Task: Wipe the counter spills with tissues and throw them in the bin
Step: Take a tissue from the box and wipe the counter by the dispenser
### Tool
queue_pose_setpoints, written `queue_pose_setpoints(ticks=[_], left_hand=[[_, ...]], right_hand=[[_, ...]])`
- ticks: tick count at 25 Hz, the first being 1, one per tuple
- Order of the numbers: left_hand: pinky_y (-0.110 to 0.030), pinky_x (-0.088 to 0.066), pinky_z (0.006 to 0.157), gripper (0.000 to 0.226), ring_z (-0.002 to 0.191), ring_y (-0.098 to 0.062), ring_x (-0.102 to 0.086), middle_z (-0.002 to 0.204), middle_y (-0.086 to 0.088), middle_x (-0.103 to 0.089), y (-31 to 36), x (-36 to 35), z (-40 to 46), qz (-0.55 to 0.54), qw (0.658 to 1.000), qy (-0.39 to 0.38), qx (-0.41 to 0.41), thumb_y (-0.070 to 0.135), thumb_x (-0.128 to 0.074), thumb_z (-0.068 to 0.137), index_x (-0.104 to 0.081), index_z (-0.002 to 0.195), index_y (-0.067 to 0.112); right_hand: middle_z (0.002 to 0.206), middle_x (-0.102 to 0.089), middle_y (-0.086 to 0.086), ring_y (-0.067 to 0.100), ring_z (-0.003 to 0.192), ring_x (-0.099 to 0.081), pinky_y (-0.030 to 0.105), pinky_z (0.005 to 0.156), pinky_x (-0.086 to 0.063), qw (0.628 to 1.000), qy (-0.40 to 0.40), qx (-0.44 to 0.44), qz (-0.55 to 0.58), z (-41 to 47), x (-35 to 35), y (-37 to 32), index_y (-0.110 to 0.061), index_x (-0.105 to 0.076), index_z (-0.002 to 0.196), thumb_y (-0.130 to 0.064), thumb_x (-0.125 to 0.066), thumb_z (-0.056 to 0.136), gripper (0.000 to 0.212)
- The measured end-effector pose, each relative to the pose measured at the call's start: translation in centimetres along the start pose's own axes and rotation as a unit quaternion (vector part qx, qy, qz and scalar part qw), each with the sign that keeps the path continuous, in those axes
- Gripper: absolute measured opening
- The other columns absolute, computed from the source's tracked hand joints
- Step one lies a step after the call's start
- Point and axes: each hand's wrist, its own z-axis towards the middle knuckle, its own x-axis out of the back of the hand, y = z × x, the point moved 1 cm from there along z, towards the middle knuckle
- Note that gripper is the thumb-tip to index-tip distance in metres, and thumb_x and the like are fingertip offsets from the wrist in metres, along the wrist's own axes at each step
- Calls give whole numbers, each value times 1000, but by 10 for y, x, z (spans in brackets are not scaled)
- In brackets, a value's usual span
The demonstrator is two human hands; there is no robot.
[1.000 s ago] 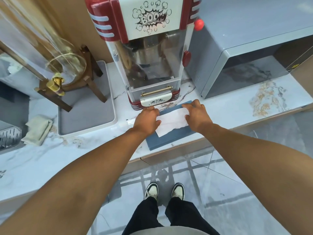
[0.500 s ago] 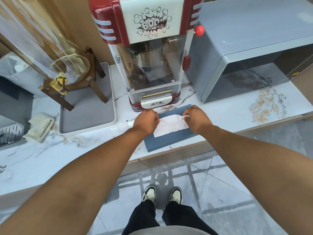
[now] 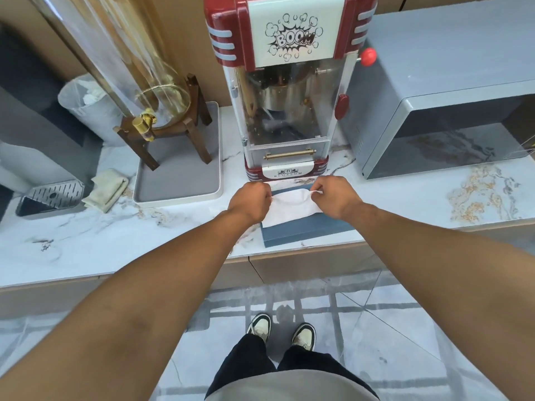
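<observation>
Marble counter; hands w/ crumpled tissue

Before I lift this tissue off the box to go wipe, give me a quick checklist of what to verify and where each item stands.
1. Left hand pinching the tissue: ok.
2. Right hand pinching its other end: ok.
3. Tissue free of the blue tissue box: cannot tell, its lower edge lies on the box.
4. Box sitting fully on the counter: ok, though near the front edge.
5. Room to lift clear of the popcorn machine: ok, but close behind.
6. Bin within sight: ok, back left.
</observation>
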Motion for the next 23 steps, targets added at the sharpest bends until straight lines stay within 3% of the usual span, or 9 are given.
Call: queue_pose_setpoints(ticks=[3,8,14,18,23], left_hand=[[-38,-54,83,24,98,-35,-63,109,-14,-71,-18,10,-20,2,999,20,47,14,-48,97,-72,101,12],[-43,-56,90,23,100,-37,-65,110,-15,-72,-63,27,-63,-6,992,47,119,14,-50,98,-72,104,11],[-41,-55,90,21,104,-34,-64,113,-11,-71,-143,49,-127,-45,974,90,202,19,-52,97,-71,104,15],[-39,-55,87,23,102,-35,-64,110,-12,-71,-208,61,-173,-50,966,92,236,19,-51,95,-71,105,14],[-43,-54,91,23,105,-34,-62,114,-14,-65,-291,67,-232,-58,962,93,249,18,-52,96,-72,104,9]], right_hand=[[89,-66,-1,20,84,-60,30,74,-52,999,-12,41,-6,2,-10,-25,-24,-66,85,-20,-55,85,12],[96,-67,0,16,86,-56,23,76,-42,992,-36,116,-25,2,-39,-75,-21,-69,90,-18,-58,86,12],[90,-68,0,18,83,-60,23,76,-45,980,-65,185,-35,-11,-89,-170,-19,-70,90,-17,-59,85,12],[87,-66,-3,18,84,-61,28,77,-50,969,-89,226,-54,-28,-133,-232,-21,-69,87,-19,-59,84,11],[90,-62,-5,16,85,-56,25,76,-45,954,-110,270,-70,-54,-197,-307,-20,-68,92,-18,-58,83,14]])
